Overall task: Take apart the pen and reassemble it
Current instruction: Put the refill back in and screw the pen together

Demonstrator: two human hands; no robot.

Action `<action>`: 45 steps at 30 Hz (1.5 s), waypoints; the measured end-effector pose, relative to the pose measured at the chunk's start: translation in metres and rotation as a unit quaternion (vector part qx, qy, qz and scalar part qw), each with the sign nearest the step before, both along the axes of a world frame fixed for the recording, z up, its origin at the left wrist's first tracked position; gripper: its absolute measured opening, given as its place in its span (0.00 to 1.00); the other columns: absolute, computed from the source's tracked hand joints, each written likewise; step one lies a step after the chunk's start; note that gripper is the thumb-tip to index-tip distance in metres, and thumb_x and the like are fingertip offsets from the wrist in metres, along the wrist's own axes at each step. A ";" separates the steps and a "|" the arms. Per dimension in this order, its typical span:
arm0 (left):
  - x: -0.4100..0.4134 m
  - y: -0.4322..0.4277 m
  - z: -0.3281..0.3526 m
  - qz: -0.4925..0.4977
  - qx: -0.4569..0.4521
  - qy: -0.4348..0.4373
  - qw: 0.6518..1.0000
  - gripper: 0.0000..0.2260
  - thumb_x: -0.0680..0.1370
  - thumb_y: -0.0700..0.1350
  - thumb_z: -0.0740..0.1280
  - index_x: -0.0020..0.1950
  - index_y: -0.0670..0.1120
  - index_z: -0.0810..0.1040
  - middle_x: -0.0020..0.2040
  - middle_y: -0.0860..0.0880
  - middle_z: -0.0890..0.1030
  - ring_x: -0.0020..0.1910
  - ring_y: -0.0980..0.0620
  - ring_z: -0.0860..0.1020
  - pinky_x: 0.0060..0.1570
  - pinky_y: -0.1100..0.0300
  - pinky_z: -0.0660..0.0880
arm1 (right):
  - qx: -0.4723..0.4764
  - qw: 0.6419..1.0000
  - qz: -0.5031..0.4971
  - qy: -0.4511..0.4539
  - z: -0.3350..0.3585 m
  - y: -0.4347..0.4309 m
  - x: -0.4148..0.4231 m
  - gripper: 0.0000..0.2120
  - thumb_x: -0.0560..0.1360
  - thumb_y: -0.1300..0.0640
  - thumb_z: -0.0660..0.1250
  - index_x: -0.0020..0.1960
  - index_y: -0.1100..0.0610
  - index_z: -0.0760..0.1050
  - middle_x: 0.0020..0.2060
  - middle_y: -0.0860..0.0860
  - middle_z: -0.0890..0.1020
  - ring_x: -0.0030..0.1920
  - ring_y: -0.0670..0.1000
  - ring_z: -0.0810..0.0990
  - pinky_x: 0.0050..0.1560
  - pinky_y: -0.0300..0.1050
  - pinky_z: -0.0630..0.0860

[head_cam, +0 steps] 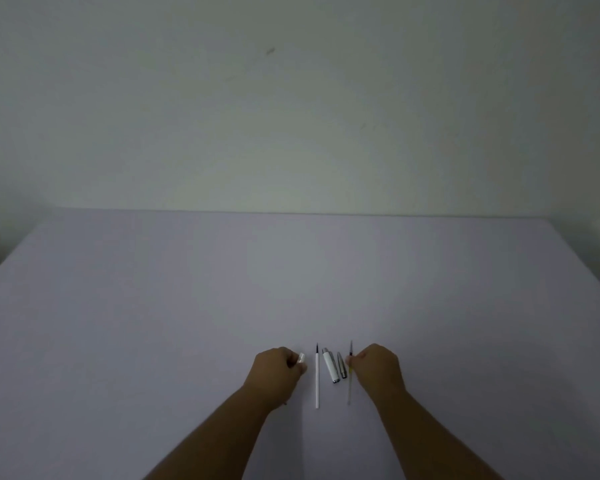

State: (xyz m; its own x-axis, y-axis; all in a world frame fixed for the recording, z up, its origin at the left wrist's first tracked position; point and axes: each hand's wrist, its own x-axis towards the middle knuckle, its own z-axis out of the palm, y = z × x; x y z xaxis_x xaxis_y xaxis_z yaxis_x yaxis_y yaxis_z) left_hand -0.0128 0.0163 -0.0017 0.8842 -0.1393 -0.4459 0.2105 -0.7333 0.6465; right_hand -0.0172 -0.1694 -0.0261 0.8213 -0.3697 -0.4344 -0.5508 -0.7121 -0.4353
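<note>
Pen parts lie in a row on the pale table (291,271). My left hand (279,370) is closed around a white pen barrel (301,358), whose end sticks out past the fingers. To its right lies a thin white refill (317,379) with a dark tip pointing away from me. Then come a short white cap (329,366) and a small grey metal tip piece (342,366). My right hand (378,368) pinches a thin, blurred translucent refill (350,375) near its far end; whether that refill touches the table I cannot tell.
The table runs back to a plain white wall (291,98). Its left edge slants down at the far left, and its right edge falls away at the far right. Both forearms enter from the bottom of the view.
</note>
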 end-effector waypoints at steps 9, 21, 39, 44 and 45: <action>0.000 0.008 -0.004 0.099 -0.041 0.012 0.994 0.11 0.79 0.49 0.62 0.55 0.44 0.78 0.50 0.44 0.82 0.43 0.46 0.79 0.50 0.53 0.78 | -0.005 0.995 0.059 -0.079 0.020 0.027 -0.003 0.11 0.75 0.49 0.63 0.42 0.57 0.76 0.44 0.55 0.82 0.46 0.55 0.81 0.43 0.44 0.74; -0.007 0.022 -0.006 0.115 -0.059 0.026 0.991 0.09 0.77 0.45 0.64 0.57 0.47 0.76 0.45 0.49 0.79 0.41 0.51 0.78 0.45 0.57 0.77 | -0.105 0.982 0.152 0.033 0.000 0.082 -0.016 0.12 0.76 0.61 0.60 0.56 0.59 0.78 0.60 0.54 0.79 0.60 0.54 0.78 0.56 0.45 0.76; -0.011 -0.002 0.011 0.055 -0.062 0.004 0.997 0.07 0.76 0.46 0.68 0.53 0.48 0.79 0.43 0.49 0.81 0.45 0.48 0.81 0.42 0.58 0.78 | 0.309 0.941 -0.090 -0.105 0.044 0.046 -0.009 0.11 0.71 0.55 0.68 0.30 0.50 0.77 0.30 0.47 0.79 0.31 0.47 0.72 0.32 0.40 0.69; -0.011 -0.008 0.013 0.026 -0.057 -0.008 0.998 0.06 0.76 0.46 0.68 0.52 0.48 0.80 0.39 0.52 0.78 0.39 0.52 0.78 0.41 0.61 0.76 | 0.352 0.905 -0.165 -0.175 0.051 0.031 -0.002 0.09 0.74 0.51 0.67 0.36 0.51 0.77 0.35 0.48 0.80 0.32 0.46 0.72 0.35 0.40 0.69; -0.011 -0.010 0.013 0.023 -0.056 -0.009 0.998 0.06 0.76 0.46 0.68 0.51 0.48 0.80 0.38 0.52 0.78 0.38 0.53 0.77 0.40 0.63 0.75 | 0.348 0.908 -0.153 -0.175 0.051 0.028 -0.001 0.08 0.74 0.52 0.67 0.36 0.52 0.77 0.35 0.49 0.80 0.31 0.46 0.72 0.35 0.40 0.69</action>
State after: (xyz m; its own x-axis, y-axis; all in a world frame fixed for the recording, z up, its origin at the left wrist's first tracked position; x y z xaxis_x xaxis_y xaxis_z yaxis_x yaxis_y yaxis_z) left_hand -0.0239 0.0060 0.0118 0.8987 -0.1470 -0.4131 0.2292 -0.6458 0.7283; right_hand -0.0179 -0.1416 0.0247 0.8594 -0.3398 -0.3821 -0.4177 -0.0354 -0.9079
